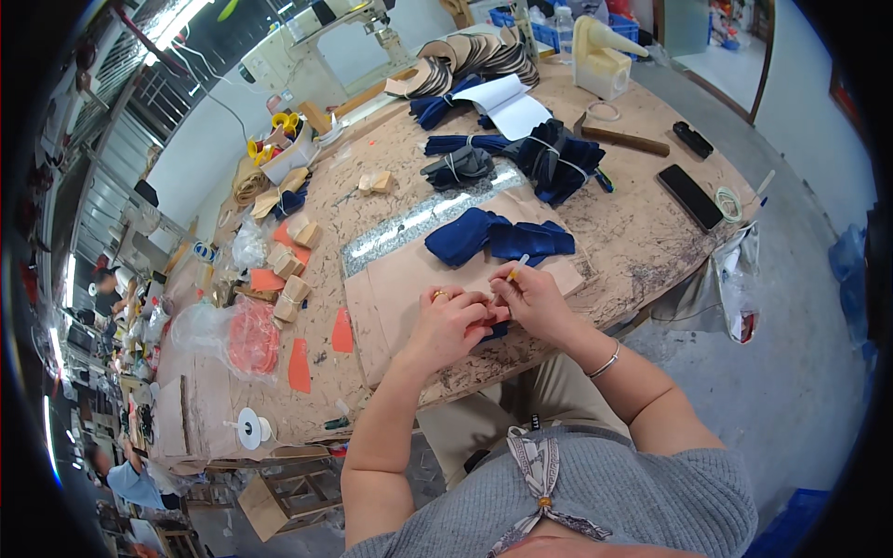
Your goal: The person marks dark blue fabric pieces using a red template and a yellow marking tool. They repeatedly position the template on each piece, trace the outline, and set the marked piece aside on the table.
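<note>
At the table's near edge, my left hand (452,322) is closed, its fingertips pinching small work whose exact form is hidden. A dark blue piece (497,331) shows just below the fingers, with a bit of reddish material beside it. Close by on the right, my right hand (534,299) is closed around a slim stick-like tool (518,268) with a pale end and a yellow part. The two hands nearly touch. Beyond them, folded dark blue fabric pieces (465,236) lie on a beige sheet (400,307).
Tied fabric bundles (556,163), a hammer (625,140) and a phone (689,197) lie farther back. A cream glue pot (603,60) stands at the far right. Orange pieces (299,365), small tied beige bundles (291,298) and a white spool (253,429) sit left. A sewing machine (312,56) stands behind.
</note>
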A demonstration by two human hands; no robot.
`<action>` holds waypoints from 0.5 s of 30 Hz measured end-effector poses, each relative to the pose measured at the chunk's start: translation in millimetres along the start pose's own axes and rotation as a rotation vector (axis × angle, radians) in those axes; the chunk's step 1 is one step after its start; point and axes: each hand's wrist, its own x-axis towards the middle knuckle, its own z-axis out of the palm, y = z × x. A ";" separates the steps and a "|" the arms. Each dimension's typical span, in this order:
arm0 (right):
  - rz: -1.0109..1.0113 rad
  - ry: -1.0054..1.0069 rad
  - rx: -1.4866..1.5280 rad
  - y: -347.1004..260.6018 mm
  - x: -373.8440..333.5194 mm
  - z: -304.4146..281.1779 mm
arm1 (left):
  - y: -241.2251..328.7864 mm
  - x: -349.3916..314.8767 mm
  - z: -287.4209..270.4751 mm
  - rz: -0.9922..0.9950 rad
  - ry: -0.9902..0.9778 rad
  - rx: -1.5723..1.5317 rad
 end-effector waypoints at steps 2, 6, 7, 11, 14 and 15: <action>0.022 -0.038 0.037 -0.1 0.9 3.9 | -1.3 -1.9 2.2 0.011 0.027 0.005; -0.066 -0.039 -0.042 8.3 2.8 10.0 | -4.4 -3.6 6.3 0.016 0.050 0.016; -0.089 -0.063 -0.049 6.2 2.6 9.1 | -4.4 -3.9 6.2 0.007 0.040 0.011; 0.047 -0.137 0.047 -7.7 5.3 3.3 | -4.6 -4.2 6.4 0.005 0.040 -0.001; -0.128 -0.073 -0.031 2.1 4.6 8.3 | -5.2 -4.0 6.8 0.001 0.035 0.006; -0.261 -0.035 -0.099 5.9 3.9 9.6 | -5.3 -4.1 6.3 -0.004 0.028 0.011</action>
